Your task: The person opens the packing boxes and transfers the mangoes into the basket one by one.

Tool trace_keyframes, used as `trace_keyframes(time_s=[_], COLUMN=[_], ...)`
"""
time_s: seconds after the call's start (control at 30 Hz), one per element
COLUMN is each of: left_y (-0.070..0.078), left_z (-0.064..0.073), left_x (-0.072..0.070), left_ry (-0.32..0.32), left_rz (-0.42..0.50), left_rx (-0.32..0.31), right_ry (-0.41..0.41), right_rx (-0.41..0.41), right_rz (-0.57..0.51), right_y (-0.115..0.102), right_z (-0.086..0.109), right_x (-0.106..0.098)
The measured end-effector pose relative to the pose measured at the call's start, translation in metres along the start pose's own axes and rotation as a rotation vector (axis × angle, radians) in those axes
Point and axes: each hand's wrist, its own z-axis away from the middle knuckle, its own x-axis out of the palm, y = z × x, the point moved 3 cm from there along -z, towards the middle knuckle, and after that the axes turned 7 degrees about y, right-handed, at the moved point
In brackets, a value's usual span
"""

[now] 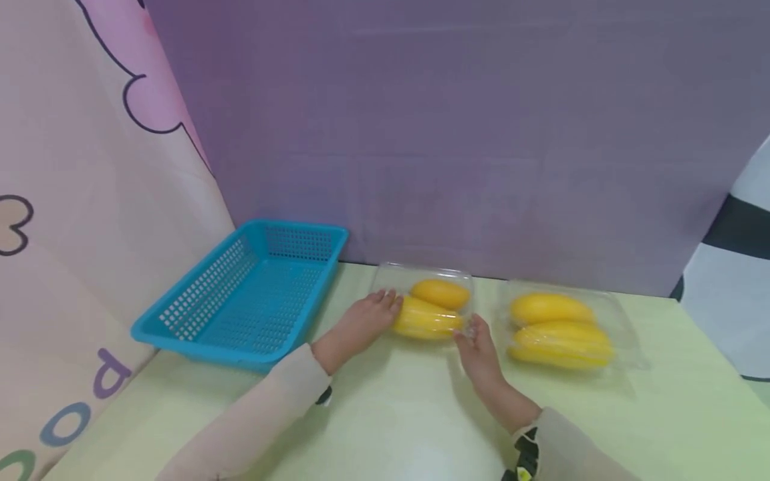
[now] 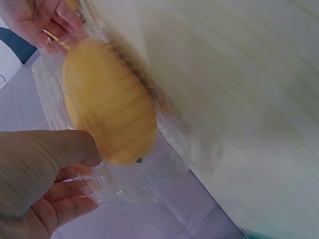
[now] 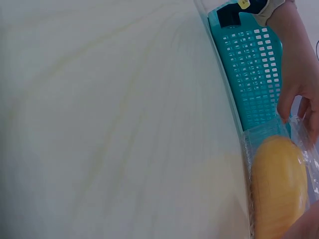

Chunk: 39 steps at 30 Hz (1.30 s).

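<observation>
A clear plastic clamshell box (image 1: 392, 275) with two yellow mangoes (image 1: 440, 294) lies on the table between the hands. At its left end, my left hand (image 1: 363, 321) grips the box; in the left wrist view the thumb lies over the lid and the other fingers (image 2: 70, 201) curl at its edge. My right hand (image 1: 480, 351) pinches the right front corner of the box between thumb and fingers. Through the clear plastic one mango (image 2: 112, 99) shows a small dark green tip. The right wrist view shows the left hand (image 3: 301, 102) at the far end of the box.
A second clear box (image 1: 625, 331) with two yellow mangoes (image 1: 559, 344) stands to the right on the pale table (image 1: 397, 414). On the left is a blue perforated basket (image 1: 201, 355). A purple cloth backdrop (image 1: 451, 133) rises behind, and a printed cloth (image 1: 72, 220) hangs at the left.
</observation>
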Motion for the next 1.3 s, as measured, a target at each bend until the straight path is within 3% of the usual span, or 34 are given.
trace_keyframes(time_s=[0.43,0.7,1.3], left_y=[-0.001,-0.004,-0.004], left_z=[-0.005,-0.008,-0.013], left_x=[0.002,-0.001,-0.003], left_ry=[0.023,-0.058,-0.139], left_rz=[-0.034,0.043,0.080], left_rx=[0.036,0.004,0.017], right_ry=[0.002,0.006,0.000], right_rx=[0.023,0.061,0.059], right_rz=[-0.029,-0.010,-0.048], right_y=[-0.001,-0.002,-0.002], right_z=[-0.001,-0.001,-0.001], right_x=[-0.001,-0.002,-0.002])
